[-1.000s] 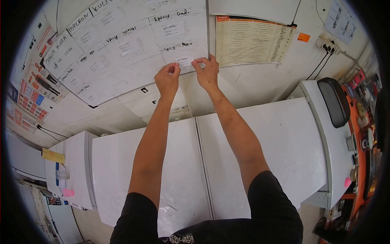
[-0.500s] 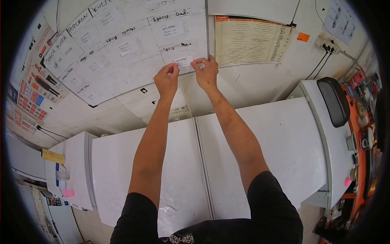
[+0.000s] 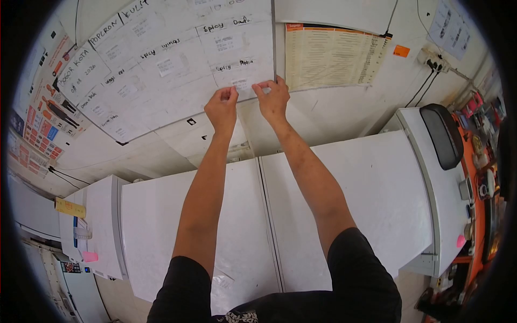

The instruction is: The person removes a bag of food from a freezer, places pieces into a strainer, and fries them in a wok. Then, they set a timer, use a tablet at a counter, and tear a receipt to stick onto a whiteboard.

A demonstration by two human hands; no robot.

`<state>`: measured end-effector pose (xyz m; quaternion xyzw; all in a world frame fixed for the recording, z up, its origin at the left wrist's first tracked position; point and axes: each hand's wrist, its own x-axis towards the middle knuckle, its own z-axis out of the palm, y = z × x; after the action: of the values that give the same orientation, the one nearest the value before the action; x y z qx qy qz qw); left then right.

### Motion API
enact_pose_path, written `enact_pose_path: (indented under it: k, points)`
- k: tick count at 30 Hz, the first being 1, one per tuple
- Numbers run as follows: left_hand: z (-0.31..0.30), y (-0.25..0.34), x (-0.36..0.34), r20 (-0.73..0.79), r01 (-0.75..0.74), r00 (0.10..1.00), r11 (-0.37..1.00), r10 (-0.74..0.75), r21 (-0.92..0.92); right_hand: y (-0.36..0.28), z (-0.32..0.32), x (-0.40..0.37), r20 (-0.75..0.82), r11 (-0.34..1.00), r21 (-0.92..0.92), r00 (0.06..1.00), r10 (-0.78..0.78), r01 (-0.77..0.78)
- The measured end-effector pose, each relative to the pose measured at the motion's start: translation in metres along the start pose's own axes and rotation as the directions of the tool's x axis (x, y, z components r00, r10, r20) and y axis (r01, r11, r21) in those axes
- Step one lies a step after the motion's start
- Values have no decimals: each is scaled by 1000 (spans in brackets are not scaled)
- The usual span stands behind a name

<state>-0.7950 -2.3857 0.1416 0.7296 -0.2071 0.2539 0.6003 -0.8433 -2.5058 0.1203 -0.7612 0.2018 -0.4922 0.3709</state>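
A small white printed label (image 3: 242,84) lies on the lower right part of the whiteboard (image 3: 183,94), under handwritten words. At the label's left side is my left hand (image 3: 221,109), its fingers closed in a pinch close to the edge. My right hand (image 3: 273,102) is at the label's right side, thumb and index finger pinched near the label, other fingers against the board's bottom edge. Whether the fingertips still grip the label is too small to tell. Several similar labels are stuck elsewhere on the board.
Below the board stand white freezers (image 3: 344,183) with flat lids. A yellowish printed sheet (image 3: 334,56) hangs right of the board, near a socket with plugs (image 3: 433,60). A black padded object (image 3: 441,134) is at the right, beside orange shelving (image 3: 476,237).
The label now looks flatter against the board and sits slightly lower. My right hand has shifted down a little; my left hand has hardly moved.
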Motion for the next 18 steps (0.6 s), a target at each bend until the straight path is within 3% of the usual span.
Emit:
enact_pose_path:
  k: [5,14,18]
  points:
    - [-3,-7,-3,5,-35,999,999,35,7,5,-1,-1,18,994,101,999,30,-32]
    - [-12,-17,-1,83,-69,994,995,74,-68,3,0,-3,43,1000,-16,999,5,-4]
    - [-34,-20,-6,152,37,987,997,-46,66,-4,-13,-23,-161,989,-93,978,-131,117]
